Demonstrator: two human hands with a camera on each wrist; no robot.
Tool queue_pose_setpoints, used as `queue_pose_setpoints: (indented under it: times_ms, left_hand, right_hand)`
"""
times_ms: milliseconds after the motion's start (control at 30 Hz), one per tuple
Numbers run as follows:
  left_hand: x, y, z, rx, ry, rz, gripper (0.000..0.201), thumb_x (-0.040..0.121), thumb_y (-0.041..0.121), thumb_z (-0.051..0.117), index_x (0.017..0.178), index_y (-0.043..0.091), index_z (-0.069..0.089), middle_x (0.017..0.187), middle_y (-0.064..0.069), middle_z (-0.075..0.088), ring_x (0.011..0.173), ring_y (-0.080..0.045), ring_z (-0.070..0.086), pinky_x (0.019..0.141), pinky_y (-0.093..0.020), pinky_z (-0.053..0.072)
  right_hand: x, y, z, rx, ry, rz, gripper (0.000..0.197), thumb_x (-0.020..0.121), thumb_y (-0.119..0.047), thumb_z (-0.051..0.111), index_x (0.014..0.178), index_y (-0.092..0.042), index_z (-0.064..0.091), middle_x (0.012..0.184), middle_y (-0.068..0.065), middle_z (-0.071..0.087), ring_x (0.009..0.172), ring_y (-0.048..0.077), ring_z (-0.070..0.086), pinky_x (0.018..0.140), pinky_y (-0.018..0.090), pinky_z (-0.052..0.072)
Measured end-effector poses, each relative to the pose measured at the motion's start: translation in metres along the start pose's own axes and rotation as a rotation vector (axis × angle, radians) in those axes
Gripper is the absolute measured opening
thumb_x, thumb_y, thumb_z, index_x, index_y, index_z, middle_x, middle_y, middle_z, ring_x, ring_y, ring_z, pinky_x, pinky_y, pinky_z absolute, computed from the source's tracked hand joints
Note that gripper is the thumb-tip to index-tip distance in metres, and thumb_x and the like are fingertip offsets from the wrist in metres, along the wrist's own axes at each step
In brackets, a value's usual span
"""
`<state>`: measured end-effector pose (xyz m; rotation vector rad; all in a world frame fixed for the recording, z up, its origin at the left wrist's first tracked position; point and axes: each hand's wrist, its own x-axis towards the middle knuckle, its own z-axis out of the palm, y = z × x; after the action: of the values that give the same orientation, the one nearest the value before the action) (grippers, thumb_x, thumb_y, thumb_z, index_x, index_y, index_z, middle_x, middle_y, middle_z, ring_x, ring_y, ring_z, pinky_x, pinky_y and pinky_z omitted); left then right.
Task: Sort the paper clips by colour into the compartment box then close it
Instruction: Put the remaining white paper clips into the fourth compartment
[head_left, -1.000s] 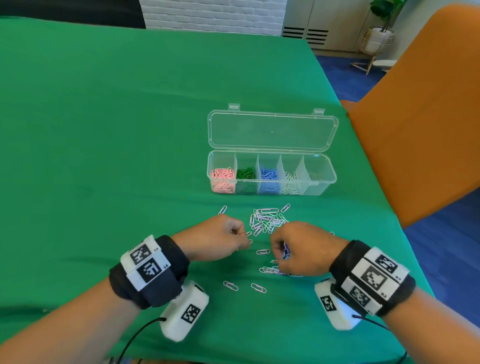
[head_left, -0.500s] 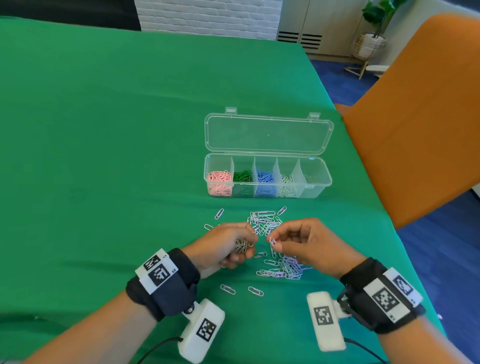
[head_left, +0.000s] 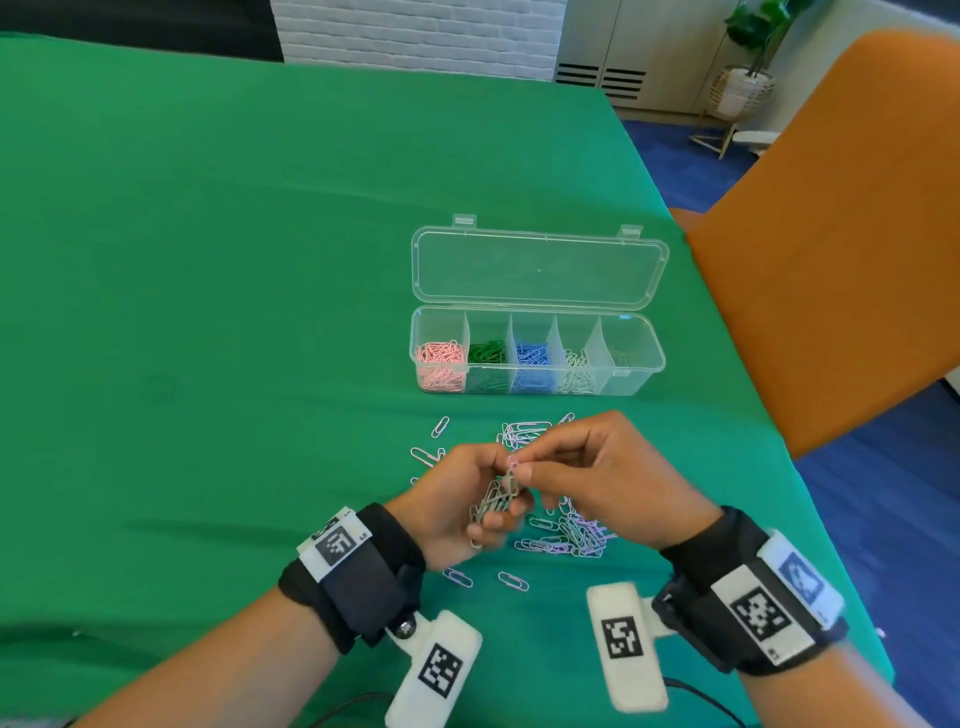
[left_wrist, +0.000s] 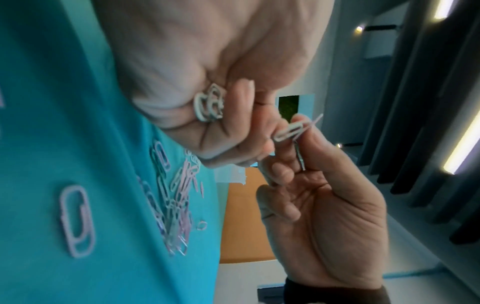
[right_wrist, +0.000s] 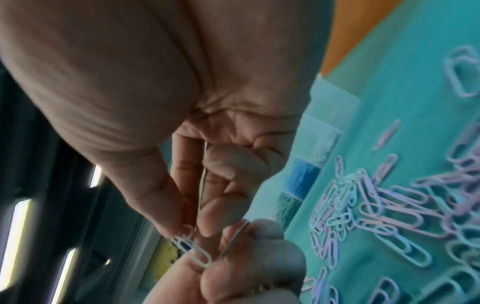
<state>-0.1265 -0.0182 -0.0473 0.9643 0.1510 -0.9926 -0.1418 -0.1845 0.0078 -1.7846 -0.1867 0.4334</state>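
A clear compartment box (head_left: 644, 358) lies open on the green cloth, its lid (head_left: 537, 270) flat behind it. Left to right its compartments hold pink (head_left: 439, 364), green (head_left: 487, 356), blue (head_left: 531, 361) and white clips (head_left: 575, 371); the rightmost looks bare. Loose pale and lilac clips (head_left: 571, 535) lie in front of the box. My left hand (head_left: 467, 512) is curled round a bunch of pale clips (head_left: 491, 506) (left_wrist: 209, 102). My right hand (head_left: 587, 475) pinches one pale clip (left_wrist: 292, 130) (right_wrist: 191, 250) at the left hand's fingertips, raised above the cloth.
An orange chair (head_left: 831, 234) stands close at the table's right edge. Stray clips (head_left: 511, 581) lie on the cloth near my wrists and left of the pile (head_left: 439, 427). Broad green cloth (head_left: 208, 260) stretches left and behind the box.
Both hands have lifted off the cloth and come together. The right hand left the pile and now pinches a single clip against the left hand, which holds a bunch.
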Motion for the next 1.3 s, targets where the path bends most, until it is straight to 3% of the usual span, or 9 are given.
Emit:
queue_pose_setpoints:
  times_ms: [200, 267, 400, 500, 633, 833, 1033, 1133, 1300]
  left_hand:
    - [0.000, 0.002, 0.008, -0.123, 0.014, -0.035, 0.019, 0.082, 0.016, 0.038, 0.065, 0.013, 0.047, 0.058, -0.001, 0.044, 0.038, -0.006, 0.033, 0.030, -0.013, 0.016]
    - [0.000, 0.003, 0.005, -0.126, 0.088, -0.009, 0.015, 0.076, 0.014, 0.041, 0.061, 0.014, 0.041, 0.057, -0.001, 0.043, 0.036, -0.007, 0.031, 0.028, -0.014, 0.015]
    - [0.001, 0.003, -0.002, -0.051, 0.256, 0.051, 0.014, 0.069, 0.005, 0.040, 0.063, 0.017, 0.035, 0.056, -0.001, 0.045, 0.034, -0.007, 0.031, 0.027, -0.015, 0.012]
    - [0.001, 0.002, -0.006, 0.026, 0.326, 0.063, 0.018, 0.078, 0.002, 0.036, 0.066, 0.015, 0.035, 0.057, -0.001, 0.045, 0.034, -0.007, 0.031, 0.029, -0.016, 0.010]
    - [-0.002, 0.005, -0.008, 0.109, 0.350, 0.065, 0.019, 0.083, 0.012, 0.041, 0.065, 0.018, 0.039, 0.055, 0.002, 0.037, 0.037, -0.008, 0.025, 0.032, -0.016, 0.009]
    - [-0.006, 0.011, -0.009, 0.156, 0.372, 0.100, 0.036, 0.092, 0.022, 0.046, 0.058, 0.022, 0.035, 0.050, 0.007, 0.021, 0.035, -0.007, 0.014, 0.033, -0.014, 0.008]
    - [-0.012, 0.014, -0.019, 0.190, 0.403, 0.113, 0.033, 0.096, 0.024, 0.047, 0.064, 0.022, 0.038, 0.055, 0.007, 0.022, 0.040, -0.008, 0.015, 0.038, -0.020, 0.008]
    - [-0.016, 0.015, -0.019, 0.203, 0.407, 0.103, 0.031, 0.096, 0.025, 0.048, 0.067, 0.021, 0.039, 0.057, 0.007, 0.022, 0.043, -0.009, 0.014, 0.042, -0.023, 0.007]
    - [-0.019, 0.013, -0.012, 0.328, 0.392, 0.105, 0.032, 0.098, 0.028, 0.050, 0.068, 0.023, 0.037, 0.059, 0.007, 0.019, 0.047, -0.012, 0.013, 0.041, -0.023, 0.010]
  right_hand:
    - [-0.003, -0.008, 0.002, -0.155, 0.070, -0.075, 0.006, 0.086, -0.011, 0.075, 0.085, -0.016, 0.079, 0.070, 0.006, 0.074, 0.062, 0.020, 0.064, 0.070, 0.040, 0.054]
    - [-0.002, -0.001, -0.006, -0.185, 0.139, -0.095, 0.010, 0.084, -0.010, 0.076, 0.082, -0.020, 0.077, 0.069, 0.000, 0.072, 0.061, 0.021, 0.057, 0.064, 0.036, 0.050]
    - [0.002, 0.024, -0.025, -0.407, 0.144, 0.014, 0.015, 0.083, -0.009, 0.074, 0.086, -0.024, 0.072, 0.066, -0.011, 0.064, 0.054, 0.004, 0.047, 0.060, 0.019, 0.042]
    - [0.003, 0.039, -0.024, -0.758, 0.145, 0.056, 0.004, 0.083, -0.027, 0.071, 0.083, -0.031, 0.070, 0.076, -0.014, 0.063, 0.061, -0.002, 0.051, 0.066, 0.024, 0.044]
    - [0.004, 0.040, 0.004, -0.961, 0.064, 0.060, 0.010, 0.083, -0.039, 0.066, 0.082, -0.030, 0.068, 0.086, -0.013, 0.061, 0.083, 0.011, 0.059, 0.076, 0.028, 0.048]
    - [0.011, 0.041, 0.019, -1.083, 0.027, 0.088, 0.010, 0.080, -0.034, 0.061, 0.083, -0.027, 0.067, 0.090, -0.007, 0.068, 0.087, 0.019, 0.063, 0.075, 0.028, 0.046]
    - [0.016, 0.025, -0.004, -0.728, -0.051, 0.134, 0.013, 0.083, -0.024, 0.074, 0.072, -0.023, 0.068, 0.077, -0.010, 0.068, 0.057, -0.008, 0.055, 0.062, 0.015, 0.041]
    - [0.026, 0.004, -0.016, -0.563, 0.017, 0.117, 0.016, 0.085, -0.023, 0.076, 0.074, -0.014, 0.069, 0.070, -0.008, 0.065, 0.051, -0.009, 0.051, 0.058, 0.008, 0.037]
    - [0.081, -0.047, -0.024, -0.539, 0.257, -0.029, 0.022, 0.084, -0.015, 0.074, 0.065, -0.014, 0.063, 0.058, -0.005, 0.058, 0.046, -0.002, 0.046, 0.056, 0.019, 0.042]
